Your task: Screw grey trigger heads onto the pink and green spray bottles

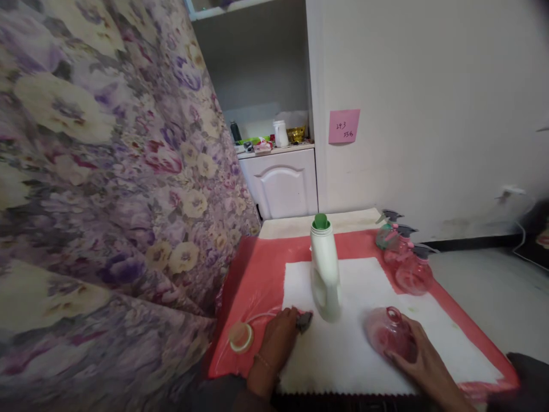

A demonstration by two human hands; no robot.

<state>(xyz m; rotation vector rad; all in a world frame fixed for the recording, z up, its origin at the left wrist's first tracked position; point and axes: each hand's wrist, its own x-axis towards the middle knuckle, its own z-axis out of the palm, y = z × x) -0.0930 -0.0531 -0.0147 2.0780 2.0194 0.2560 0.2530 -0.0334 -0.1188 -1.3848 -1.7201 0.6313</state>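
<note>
My left hand (278, 333) is closed around a trigger spray head. The head's dark grey nozzle end (304, 321) pokes out past my fingers, and its thin clear tube (261, 315) trails to the left. On the right, my right hand (422, 356) grips a see-through pink spray bottle (380, 332) by its side. This bottle has no top on, its round mouth is bare, and it looks slightly blurred. Between my hands, a bit farther off, a pale green-white detergent jug (325, 269) stands upright with a green spout (321, 221) in its neck.
A round cap (241, 336) lies on the red cover (261, 269) at left. Three spray bottles (414, 274) with dark triggers line the right edge. White cloth (355, 349) lies beneath the jug. A floral curtain (128, 189) hangs close on the left, with a cabinet (283, 183) behind.
</note>
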